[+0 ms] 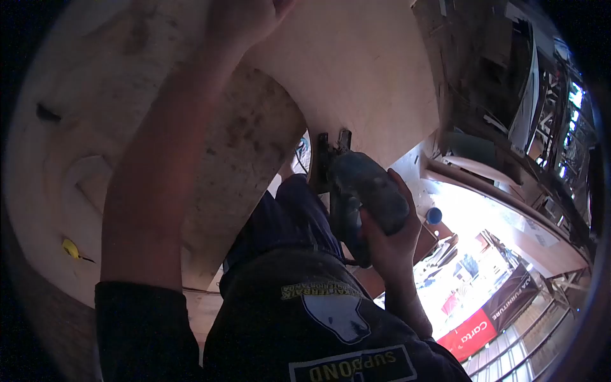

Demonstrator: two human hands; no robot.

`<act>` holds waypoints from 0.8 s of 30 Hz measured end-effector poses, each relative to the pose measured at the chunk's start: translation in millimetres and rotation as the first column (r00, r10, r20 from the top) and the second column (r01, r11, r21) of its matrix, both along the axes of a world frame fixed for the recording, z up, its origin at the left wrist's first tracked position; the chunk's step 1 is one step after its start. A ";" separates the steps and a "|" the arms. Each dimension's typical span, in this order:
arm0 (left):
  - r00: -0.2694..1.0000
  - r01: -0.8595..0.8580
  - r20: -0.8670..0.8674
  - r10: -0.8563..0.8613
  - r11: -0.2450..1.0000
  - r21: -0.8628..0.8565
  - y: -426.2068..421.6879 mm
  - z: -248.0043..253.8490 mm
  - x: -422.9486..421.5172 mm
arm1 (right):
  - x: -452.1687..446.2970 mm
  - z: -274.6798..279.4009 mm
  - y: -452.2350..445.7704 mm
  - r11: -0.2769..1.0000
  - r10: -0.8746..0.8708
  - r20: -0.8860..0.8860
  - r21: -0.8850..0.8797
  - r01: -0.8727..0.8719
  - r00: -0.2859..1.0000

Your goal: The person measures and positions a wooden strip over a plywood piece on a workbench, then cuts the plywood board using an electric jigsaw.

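My right hand [394, 239] is wrapped round the body of a dark jigsaw [366, 188]. The tool's base and front end meet the curved edge of a pale wooden sheet [356, 70]. My left forearm crosses the left side of the view, and my left hand [254, 19] is over the sheet at the top edge. Most of its fingers are cut off by the frame, so their grip is hidden. Below the sheet's curved edge lies a stained wooden surface [245, 127].
A yellow object [70, 248] lies on the wood at the far left, with a dark piece [48, 113] above it. Stacked boards and scraps [490, 114] fill the right. A blue round object [434, 216] and a red banner [471, 334] are at the lower right.
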State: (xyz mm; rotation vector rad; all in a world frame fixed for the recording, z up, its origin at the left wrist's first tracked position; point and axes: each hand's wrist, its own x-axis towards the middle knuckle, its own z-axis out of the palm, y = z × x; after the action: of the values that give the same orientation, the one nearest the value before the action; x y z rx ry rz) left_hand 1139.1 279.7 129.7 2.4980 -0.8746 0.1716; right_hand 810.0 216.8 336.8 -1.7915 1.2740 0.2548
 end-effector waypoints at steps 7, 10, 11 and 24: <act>0.995 0.087 -0.053 -0.088 0.996 -0.015 -21.0 5.5 4.0 | 0.1 -3.6 12.9 0.999 -0.024 0.064 -0.037 0.027 0.998; 0.995 0.087 -0.047 -0.088 0.996 -0.017 -22.7 8.6 3.3 | 2.0 -5.0 16.0 0.996 -0.045 0.083 -0.072 0.052 0.995; 0.996 0.086 -0.002 -0.086 0.996 -0.021 -22.7 3.7 4.5 | 2.8 -5.9 16.0 0.995 -0.036 0.088 -0.091 0.044 0.995; 0.994 0.112 -0.011 -0.112 0.994 -0.019 -17.1 3.3 6.7 | 7.7 -1.7 13.2 0.995 0.032 0.055 -0.094 -0.027 0.998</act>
State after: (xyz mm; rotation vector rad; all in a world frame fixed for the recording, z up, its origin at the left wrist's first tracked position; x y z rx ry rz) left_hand 1145.8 262.6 132.9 2.4231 -1.0005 0.1260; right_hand 817.7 230.0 335.0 -1.8842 1.2380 0.1623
